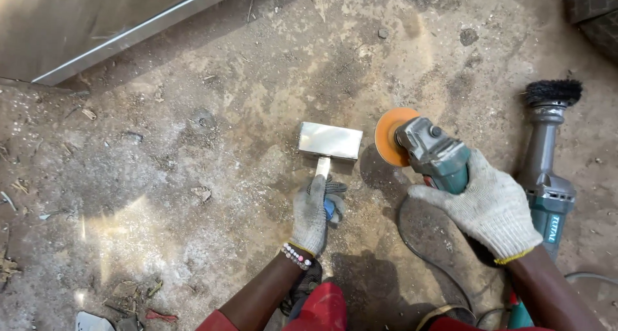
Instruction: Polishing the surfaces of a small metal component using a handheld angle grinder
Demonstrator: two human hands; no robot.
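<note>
My left hand [313, 212], in a grey knit glove with a bead bracelet at the wrist, grips the blue handle of a tool. Its shiny rectangular metal head [329, 140] lies flat on the dirt floor. My right hand [486, 205], in a white knit glove, holds a teal angle grinder [436, 154]. The grinder's orange disc [388, 136] stands just right of the metal head, apart from it.
A second grinder [547, 176] with a black wire brush wheel [552, 91] lies on the floor at the right. Black cables [418, 247] loop near my knees. A metal panel [96, 28] leans at the top left. Dust and debris cover the floor.
</note>
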